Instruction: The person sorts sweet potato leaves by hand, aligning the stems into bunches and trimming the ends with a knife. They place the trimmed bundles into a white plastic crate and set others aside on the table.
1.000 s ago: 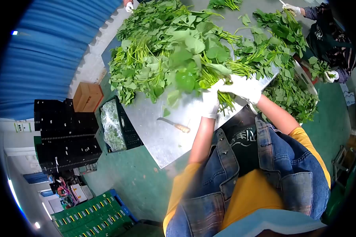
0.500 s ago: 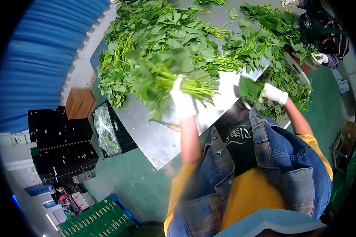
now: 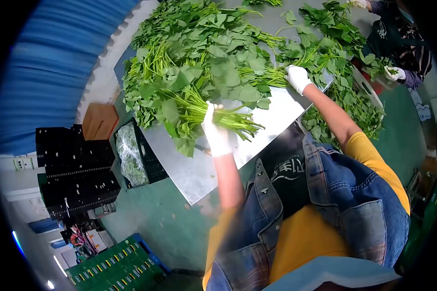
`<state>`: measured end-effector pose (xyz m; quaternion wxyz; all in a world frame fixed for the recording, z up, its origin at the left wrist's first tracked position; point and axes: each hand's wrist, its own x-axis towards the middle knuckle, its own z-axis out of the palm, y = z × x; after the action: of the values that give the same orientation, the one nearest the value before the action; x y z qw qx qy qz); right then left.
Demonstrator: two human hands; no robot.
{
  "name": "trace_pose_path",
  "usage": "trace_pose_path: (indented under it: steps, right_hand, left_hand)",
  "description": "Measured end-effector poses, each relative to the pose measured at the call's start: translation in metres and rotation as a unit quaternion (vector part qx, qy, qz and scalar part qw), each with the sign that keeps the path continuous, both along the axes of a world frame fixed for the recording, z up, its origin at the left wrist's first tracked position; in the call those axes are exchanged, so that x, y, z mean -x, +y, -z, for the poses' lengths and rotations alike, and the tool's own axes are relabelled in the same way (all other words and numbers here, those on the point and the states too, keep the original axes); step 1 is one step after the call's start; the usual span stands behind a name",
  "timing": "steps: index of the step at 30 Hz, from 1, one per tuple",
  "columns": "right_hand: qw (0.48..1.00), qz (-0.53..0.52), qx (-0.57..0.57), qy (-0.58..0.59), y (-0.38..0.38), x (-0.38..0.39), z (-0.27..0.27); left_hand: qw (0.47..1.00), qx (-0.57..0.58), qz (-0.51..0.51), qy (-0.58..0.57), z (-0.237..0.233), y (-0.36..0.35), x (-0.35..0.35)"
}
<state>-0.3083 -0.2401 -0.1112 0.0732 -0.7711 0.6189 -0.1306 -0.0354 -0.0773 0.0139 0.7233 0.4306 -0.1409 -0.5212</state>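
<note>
Head view: left fingers (image 3: 218,106) and right fingers (image 3: 289,77) clasp stems (image 3: 238,121); crate (image 3: 153,164) holds bagged greens (image 3: 131,157).

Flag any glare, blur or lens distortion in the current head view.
Head view: strong glare whitens the metal table between the hands; a hazy smear softens the left sleeve; a patch of the leaf pile looks blurred, while the stems in the left hand are fairly crisp; wide-angle distortion bows the room's edges, and the corners are black.

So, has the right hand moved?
Yes. The right hand went inward, from outside the table's near edge to the stems on top.
</note>
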Motion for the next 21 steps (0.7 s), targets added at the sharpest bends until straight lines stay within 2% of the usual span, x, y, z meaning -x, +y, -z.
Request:
trace_pose_path:
  steps: [3,4,5,7,9,10,11,13,15,17,18,19,20,21]
  right_hand:
    - [0.998,-0.015,0.055,0.006,-0.015,0.000,-0.006]
    - [0.994,-0.014,0.093,-0.056,-0.017,0.002,-0.009]
    - [0.997,0.004,0.057,-0.054,-0.020,0.003,-0.014]
    - [0.984,0.014,0.118,-0.130,-0.020,0.007,-0.022]
    - [0.966,0.027,0.128,-0.223,-0.020,0.011,-0.028]
    - [0.920,0.057,0.018,-0.388,-0.018,0.012,-0.030]
    - [0.834,0.083,-0.092,-0.537,-0.012,0.011,-0.042]
    - [0.735,0.166,-0.271,-0.600,0.008,0.005,-0.059]
    - [0.602,0.195,-0.393,-0.667,0.020,0.001,-0.038]
    - [0.616,0.101,-0.430,-0.652,0.035,-0.002,-0.026]
    - [0.612,0.099,-0.423,-0.661,0.040,-0.004,-0.026]
    - [0.608,0.097,-0.416,-0.669,0.044,-0.007,-0.027]
    - [0.590,0.027,-0.393,-0.704,0.048,-0.010,-0.032]
    - [0.591,0.028,-0.393,-0.705,0.051,-0.013,-0.038]
  left_hand:
    - [0.999,-0.011,-0.044,-0.013,0.000,0.009,-0.007]
    - [0.999,-0.002,-0.043,-0.018,0.003,0.013,-0.012]
    - [0.999,-0.002,-0.048,-0.017,0.004,0.015,-0.014]
    - [0.996,-0.015,-0.089,-0.018,0.005,0.018,-0.017]
    - [0.996,-0.019,-0.080,-0.032,0.009,0.020,-0.020]
    - [0.997,-0.022,-0.064,-0.046,0.011,0.020,-0.020]
    - [0.997,-0.020,-0.063,-0.045,0.011,0.019,-0.020]
    - [0.998,-0.036,-0.052,-0.006,0.013,0.016,-0.019]
    - [0.998,-0.048,-0.042,-0.029,0.021,0.012,-0.022]
    - [0.996,-0.044,-0.040,-0.061,0.021,0.009,-0.019]
    - [0.996,-0.044,-0.040,-0.060,0.020,0.009,-0.018]
    - [0.992,-0.047,-0.019,-0.115,0.020,0.009,-0.017]
    - [0.984,-0.050,0.001,-0.171,0.018,0.009,-0.016]
    - [0.984,-0.050,0.002,-0.170,0.024,0.007,-0.018]
